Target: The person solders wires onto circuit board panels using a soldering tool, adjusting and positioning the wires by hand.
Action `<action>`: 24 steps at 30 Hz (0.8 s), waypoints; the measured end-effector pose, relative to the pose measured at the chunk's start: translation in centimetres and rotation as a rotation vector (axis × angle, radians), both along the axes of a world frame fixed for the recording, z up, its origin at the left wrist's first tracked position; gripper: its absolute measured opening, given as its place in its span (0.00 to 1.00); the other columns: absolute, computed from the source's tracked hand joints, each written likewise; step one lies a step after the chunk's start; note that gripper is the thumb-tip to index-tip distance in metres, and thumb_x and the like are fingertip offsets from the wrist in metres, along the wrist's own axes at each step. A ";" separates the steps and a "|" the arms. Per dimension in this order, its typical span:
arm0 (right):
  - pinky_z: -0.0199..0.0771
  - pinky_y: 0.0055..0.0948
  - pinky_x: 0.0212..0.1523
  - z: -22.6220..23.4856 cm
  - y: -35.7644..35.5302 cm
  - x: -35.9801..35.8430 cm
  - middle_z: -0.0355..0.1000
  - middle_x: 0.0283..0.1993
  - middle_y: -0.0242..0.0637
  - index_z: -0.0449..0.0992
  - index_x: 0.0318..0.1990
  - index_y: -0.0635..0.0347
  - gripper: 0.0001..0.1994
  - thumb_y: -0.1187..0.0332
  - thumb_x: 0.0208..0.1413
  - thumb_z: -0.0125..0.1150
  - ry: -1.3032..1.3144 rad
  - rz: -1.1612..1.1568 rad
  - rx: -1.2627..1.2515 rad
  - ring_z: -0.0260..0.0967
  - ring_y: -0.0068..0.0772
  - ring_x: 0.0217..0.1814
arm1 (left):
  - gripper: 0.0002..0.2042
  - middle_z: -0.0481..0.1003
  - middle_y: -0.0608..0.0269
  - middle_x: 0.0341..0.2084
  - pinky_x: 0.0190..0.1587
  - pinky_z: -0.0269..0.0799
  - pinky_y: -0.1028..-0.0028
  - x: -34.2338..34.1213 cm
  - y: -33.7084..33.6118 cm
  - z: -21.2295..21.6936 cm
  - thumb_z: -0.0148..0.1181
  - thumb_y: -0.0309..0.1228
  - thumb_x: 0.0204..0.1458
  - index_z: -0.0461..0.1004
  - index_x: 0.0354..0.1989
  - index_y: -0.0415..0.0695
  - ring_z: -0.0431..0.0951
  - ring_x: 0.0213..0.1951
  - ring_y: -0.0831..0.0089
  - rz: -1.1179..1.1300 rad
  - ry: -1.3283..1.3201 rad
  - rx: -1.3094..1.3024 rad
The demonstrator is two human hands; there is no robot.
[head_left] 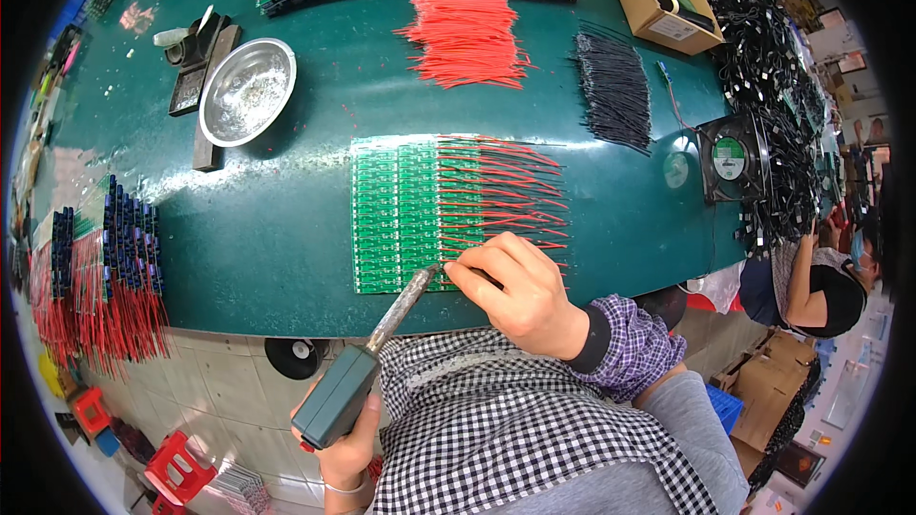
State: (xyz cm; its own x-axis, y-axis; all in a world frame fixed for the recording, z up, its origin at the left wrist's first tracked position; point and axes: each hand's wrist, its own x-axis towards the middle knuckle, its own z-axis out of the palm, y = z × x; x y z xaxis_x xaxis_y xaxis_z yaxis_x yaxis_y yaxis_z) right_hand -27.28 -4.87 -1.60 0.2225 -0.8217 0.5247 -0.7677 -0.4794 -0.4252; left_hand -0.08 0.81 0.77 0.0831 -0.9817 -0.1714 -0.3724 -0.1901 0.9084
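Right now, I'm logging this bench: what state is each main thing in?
Left hand: gripping the soldering iron.
Right hand: pinched near the iron's tip.
Green board panel: flat, partly wired.
Soldering iron: tip at the panel, heat unclear.
Red wire pile: loose.
Black wire pile: loose.
Metal bowl: open side up.
Cardboard box: open, filled.
Fan: running or not, unclear.

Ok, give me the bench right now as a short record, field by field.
Left hand: grips the green-handled soldering iron
Left hand location: below the bench's near edge
Soldering iron: tip at the lower part of the panel
Right hand: fingers beside the tip; whether they hold a wire is unclear
Panel: green circuit boards, red and dark wires extending rightward
Loose wires: red pile beyond the panel, black pile right of it
Left side: metal bowl
Right side: fan
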 end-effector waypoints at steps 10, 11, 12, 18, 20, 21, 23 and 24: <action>0.75 0.30 0.32 0.1 -0.1 0.1 0.75 0.36 0.38 0.81 0.39 0.67 0.16 0.76 0.37 0.66 0.003 0.005 0.002 0.73 0.35 0.35 | 0.16 0.79 0.60 0.36 0.39 0.74 0.74 1.0 0.6 -0.1 0.70 0.18 0.45 0.79 0.44 0.34 0.77 0.35 0.74 -0.062 -0.007 0.068; 0.75 0.30 0.32 0.1 -0.1 0.1 0.75 0.36 0.38 0.81 0.39 0.67 0.16 0.76 0.37 0.66 0.003 0.005 0.002 0.73 0.35 0.35 | 0.16 0.79 0.60 0.36 0.38 0.74 0.74 1.1 0.7 0.0 0.70 0.18 0.45 0.78 0.45 0.33 0.77 0.34 0.74 -0.055 0.015 0.052; 0.75 0.29 0.32 0.1 -0.1 0.1 0.75 0.36 0.38 0.81 0.39 0.67 0.16 0.76 0.37 0.66 0.004 0.005 0.002 0.73 0.35 0.35 | 0.16 0.79 0.60 0.36 0.38 0.74 0.74 1.1 0.8 0.0 0.70 0.18 0.45 0.78 0.45 0.33 0.77 0.34 0.74 -0.049 0.036 0.035; 0.75 0.29 0.32 0.0 0.0 0.2 0.75 0.36 0.38 0.81 0.38 0.67 0.15 0.76 0.37 0.65 0.003 -0.005 0.000 0.72 0.35 0.35 | 0.20 0.78 0.58 0.36 0.36 0.73 0.75 1.4 1.5 -0.4 0.70 0.17 0.44 0.76 0.48 0.32 0.77 0.33 0.74 -0.010 0.106 0.000; 0.75 0.30 0.32 0.1 0.0 0.3 0.75 0.36 0.38 0.82 0.38 0.67 0.15 0.76 0.37 0.65 -0.001 -0.008 0.002 0.72 0.35 0.35 | 0.20 0.78 0.57 0.37 0.37 0.74 0.75 1.2 1.8 -0.3 0.70 0.17 0.44 0.76 0.49 0.31 0.77 0.34 0.74 0.024 0.125 0.012; 0.75 0.30 0.32 0.1 0.0 0.3 0.75 0.36 0.38 0.82 0.38 0.67 0.15 0.76 0.37 0.65 0.000 -0.013 0.005 0.72 0.36 0.35 | 0.21 0.79 0.56 0.38 0.37 0.75 0.75 1.1 1.9 -0.3 0.70 0.17 0.45 0.75 0.50 0.31 0.78 0.34 0.73 0.058 0.144 0.026; 0.75 0.31 0.33 0.1 0.1 0.3 0.75 0.36 0.38 0.82 0.38 0.67 0.16 0.76 0.37 0.65 0.001 -0.017 0.007 0.72 0.36 0.35 | 0.21 0.79 0.55 0.40 0.39 0.75 0.74 0.9 1.9 -0.1 0.70 0.18 0.45 0.75 0.51 0.31 0.78 0.36 0.72 0.062 0.148 0.029; 0.75 0.31 0.33 0.1 0.1 0.3 0.75 0.36 0.38 0.82 0.38 0.67 0.15 0.76 0.37 0.65 -0.003 -0.022 0.009 0.73 0.36 0.35 | 0.22 0.79 0.53 0.41 0.40 0.76 0.74 0.9 1.9 0.0 0.70 0.18 0.45 0.75 0.51 0.31 0.79 0.37 0.71 0.065 0.152 0.034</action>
State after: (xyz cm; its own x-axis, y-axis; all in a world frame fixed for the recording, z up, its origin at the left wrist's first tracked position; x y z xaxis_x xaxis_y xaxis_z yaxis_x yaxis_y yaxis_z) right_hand -26.96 -4.73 -1.54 0.2027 -0.8311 0.5179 -0.7764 -0.4587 -0.4322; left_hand 0.78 2.70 0.75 0.1172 -0.9684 -0.2202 -0.2166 -0.2413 0.9460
